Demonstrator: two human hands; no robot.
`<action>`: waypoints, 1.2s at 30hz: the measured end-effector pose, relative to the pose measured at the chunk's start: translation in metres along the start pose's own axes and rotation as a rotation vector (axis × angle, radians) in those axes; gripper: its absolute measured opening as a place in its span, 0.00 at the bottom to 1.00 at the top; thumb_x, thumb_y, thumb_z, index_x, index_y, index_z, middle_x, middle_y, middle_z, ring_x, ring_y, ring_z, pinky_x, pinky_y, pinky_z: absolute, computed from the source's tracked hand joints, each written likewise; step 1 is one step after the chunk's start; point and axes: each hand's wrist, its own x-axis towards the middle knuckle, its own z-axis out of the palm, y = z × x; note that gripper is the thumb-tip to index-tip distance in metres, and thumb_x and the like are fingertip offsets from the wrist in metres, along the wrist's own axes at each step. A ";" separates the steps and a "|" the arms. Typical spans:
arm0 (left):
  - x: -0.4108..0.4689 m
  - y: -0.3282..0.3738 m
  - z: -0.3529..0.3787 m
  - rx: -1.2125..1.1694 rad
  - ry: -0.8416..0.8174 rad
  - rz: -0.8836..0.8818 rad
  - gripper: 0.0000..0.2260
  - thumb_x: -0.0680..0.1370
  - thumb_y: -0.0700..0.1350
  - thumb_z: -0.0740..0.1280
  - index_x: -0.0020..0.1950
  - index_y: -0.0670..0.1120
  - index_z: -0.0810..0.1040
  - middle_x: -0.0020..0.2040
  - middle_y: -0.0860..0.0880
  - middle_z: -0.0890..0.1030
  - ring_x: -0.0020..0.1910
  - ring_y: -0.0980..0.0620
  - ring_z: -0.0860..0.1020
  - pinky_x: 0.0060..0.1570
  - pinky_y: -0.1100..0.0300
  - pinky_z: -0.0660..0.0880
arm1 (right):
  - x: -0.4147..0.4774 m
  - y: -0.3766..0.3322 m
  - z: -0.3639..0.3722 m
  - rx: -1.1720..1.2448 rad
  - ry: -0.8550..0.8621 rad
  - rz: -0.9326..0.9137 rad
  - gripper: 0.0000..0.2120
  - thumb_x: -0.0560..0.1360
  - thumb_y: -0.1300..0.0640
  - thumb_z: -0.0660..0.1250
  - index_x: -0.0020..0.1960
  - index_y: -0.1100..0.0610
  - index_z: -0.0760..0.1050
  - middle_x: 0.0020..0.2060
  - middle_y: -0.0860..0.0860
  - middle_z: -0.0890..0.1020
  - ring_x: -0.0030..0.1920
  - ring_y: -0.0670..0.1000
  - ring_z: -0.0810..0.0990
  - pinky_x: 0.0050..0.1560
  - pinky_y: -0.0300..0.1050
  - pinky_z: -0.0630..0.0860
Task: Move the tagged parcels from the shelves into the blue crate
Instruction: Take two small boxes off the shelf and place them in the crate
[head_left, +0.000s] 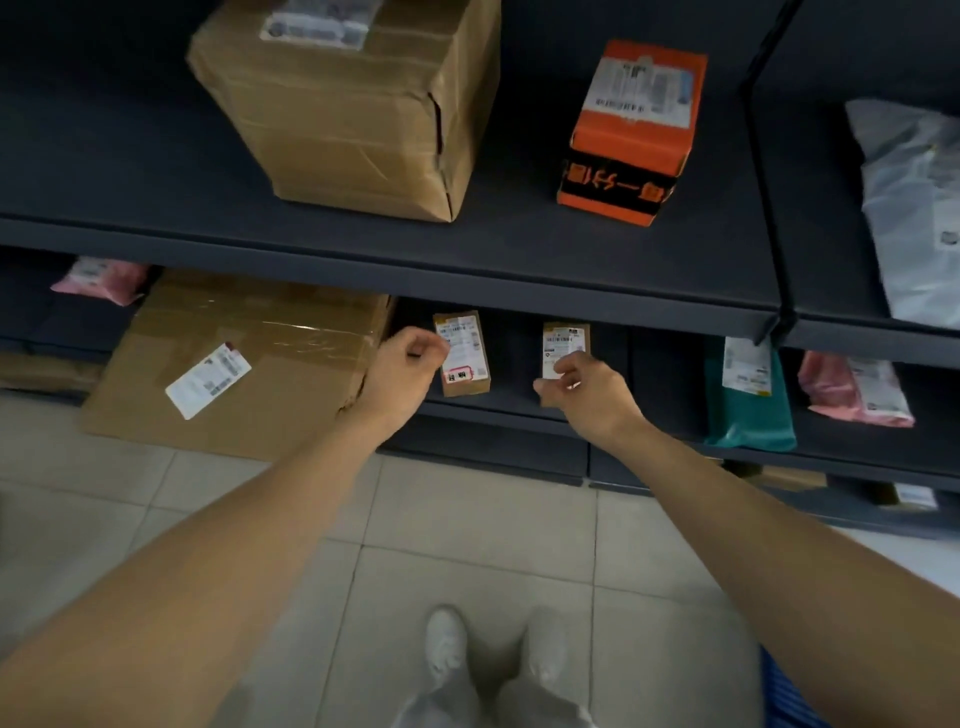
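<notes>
Two small brown boxes stand on the lower shelf. The left small box (464, 354) carries a white label and a red-bordered tag near its bottom. My left hand (404, 370) is just left of it with its fingers loosely curled and nothing in them. The right small box (565, 340) has a white label. My right hand (584, 387) covers its lower part, thumb and fingers curled at the label; whether they grip it is unclear. A blue ribbed edge, probably the blue crate (787, 696), shows at the bottom right.
The upper shelf (363, 260) holds a big taped carton (353, 114), an orange box (631, 135) and a grey bag (914, 208). On the lower level are a large flat carton (234, 364), pink bags (101, 278), (857, 389) and a teal bag (748, 405). My shoes (493, 649) stand on the tiled floor.
</notes>
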 end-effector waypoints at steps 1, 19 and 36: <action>0.015 -0.009 0.007 0.025 -0.010 -0.003 0.06 0.78 0.45 0.64 0.52 0.45 0.77 0.43 0.56 0.77 0.41 0.61 0.76 0.31 0.81 0.69 | 0.014 0.008 0.006 -0.022 0.010 0.002 0.21 0.76 0.48 0.66 0.66 0.57 0.70 0.59 0.54 0.77 0.55 0.54 0.77 0.47 0.41 0.72; 0.186 -0.146 0.111 0.211 -0.006 -0.455 0.29 0.70 0.58 0.70 0.67 0.47 0.70 0.63 0.42 0.74 0.58 0.43 0.77 0.57 0.48 0.77 | 0.220 0.127 0.052 -0.258 0.168 0.378 0.41 0.72 0.39 0.67 0.74 0.62 0.58 0.71 0.60 0.65 0.71 0.61 0.62 0.69 0.53 0.63; 0.200 -0.137 0.151 0.087 -0.217 -0.490 0.39 0.59 0.51 0.80 0.63 0.45 0.64 0.61 0.41 0.75 0.58 0.41 0.78 0.59 0.44 0.75 | 0.240 0.133 0.074 0.416 0.165 0.452 0.36 0.62 0.55 0.80 0.53 0.54 0.55 0.52 0.57 0.79 0.49 0.57 0.83 0.47 0.50 0.82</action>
